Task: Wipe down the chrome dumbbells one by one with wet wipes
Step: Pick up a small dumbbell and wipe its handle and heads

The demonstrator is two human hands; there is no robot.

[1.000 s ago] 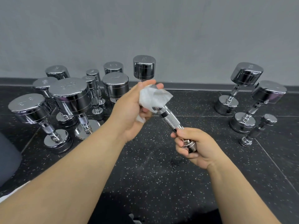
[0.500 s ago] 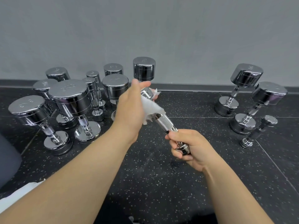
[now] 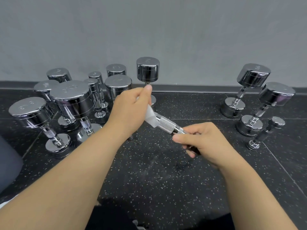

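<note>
Small chrome dumbbell held in the air above the black speckled floor, slanting from upper left down to lower right, knurled grip bare between the two hands. Right hand closed around the near, lower end, fingers curled over that head and hiding most of it, thumb pointing left along the bar. Left hand closed over the far, upper end, back of the hand toward the camera, thumb tip raised. White wet wipe pinched inside that left grasp and wrapped around the far head, a loose corner hanging out just where the knurling begins. Far head itself hidden under wipe and palm. On the floor to the left, a tight cluster of upright chrome dumbbells, different in bulk, standing on end close together beside the left forearm. Behind the left thumb, another upright dumbbell near the dark baseboard of the grey wall. To the right, well apart from the hands, two tilted large dumbbells and one small dumbbell, leaning on their lower heads.
</note>
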